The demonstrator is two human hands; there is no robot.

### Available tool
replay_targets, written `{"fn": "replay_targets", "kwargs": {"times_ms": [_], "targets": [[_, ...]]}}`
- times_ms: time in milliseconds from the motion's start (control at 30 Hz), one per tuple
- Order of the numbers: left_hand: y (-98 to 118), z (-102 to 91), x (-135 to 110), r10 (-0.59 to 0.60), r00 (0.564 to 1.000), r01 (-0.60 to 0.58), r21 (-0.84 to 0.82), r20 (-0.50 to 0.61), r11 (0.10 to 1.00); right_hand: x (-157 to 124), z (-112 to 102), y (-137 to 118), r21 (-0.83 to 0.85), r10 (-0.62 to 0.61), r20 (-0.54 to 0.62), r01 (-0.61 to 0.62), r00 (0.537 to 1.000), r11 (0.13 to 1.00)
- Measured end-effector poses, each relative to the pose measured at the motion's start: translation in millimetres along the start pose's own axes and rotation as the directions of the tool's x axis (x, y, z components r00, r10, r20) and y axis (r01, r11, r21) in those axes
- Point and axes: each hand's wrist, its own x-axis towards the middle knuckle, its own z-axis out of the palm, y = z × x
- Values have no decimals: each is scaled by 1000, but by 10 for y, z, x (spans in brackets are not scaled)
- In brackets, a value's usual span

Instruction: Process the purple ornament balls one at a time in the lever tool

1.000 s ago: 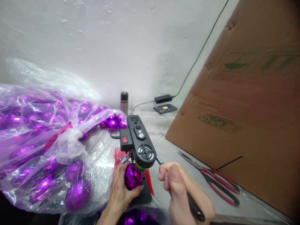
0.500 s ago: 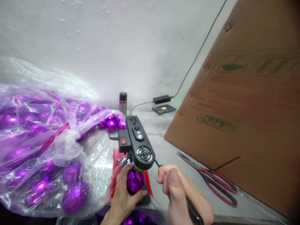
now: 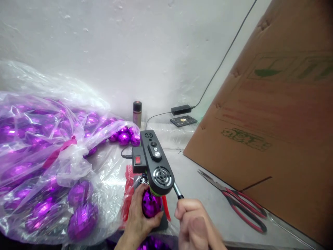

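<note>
A small black bench machine (image 3: 153, 163) with a red switch and a round vent grille stands at the lower middle. Under its head sits a shiny purple egg-shaped ball (image 3: 150, 205), and my left hand (image 3: 137, 220) is wrapped around that ball from the left. My right hand (image 3: 194, 224) is closed in a fist on the machine's black lever handle (image 3: 178, 192), which slants down to the right from the head.
A large clear plastic bag (image 3: 44, 156) full of purple balls fills the left. Red-handled scissors (image 3: 239, 205) lie to the right, beside a leaning cardboard sheet (image 3: 273, 114). A small can (image 3: 137, 111), a power adapter (image 3: 181, 109) and a flat black device stand near the wall.
My right hand has pulled the lever handle lower and nearer to me. The left hand stays on the purple ball under the machine head.
</note>
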Motion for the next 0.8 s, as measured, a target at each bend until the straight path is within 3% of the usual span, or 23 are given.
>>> {"fn": "replay_targets", "kwargs": {"times_ms": [167,500,800], "targets": [[101,91,24,59,991,-61,-11,-117,998,-2,-77,144,12,-58,33,58,998,998],[166,57,64,42,996,-44,-23,-80,999,-61,-133,222,35,-75,71,73,995,997],[79,127,27,47,993,-45,22,-108,999,-85,-188,312,66,-99,92,93,991,993]]}}
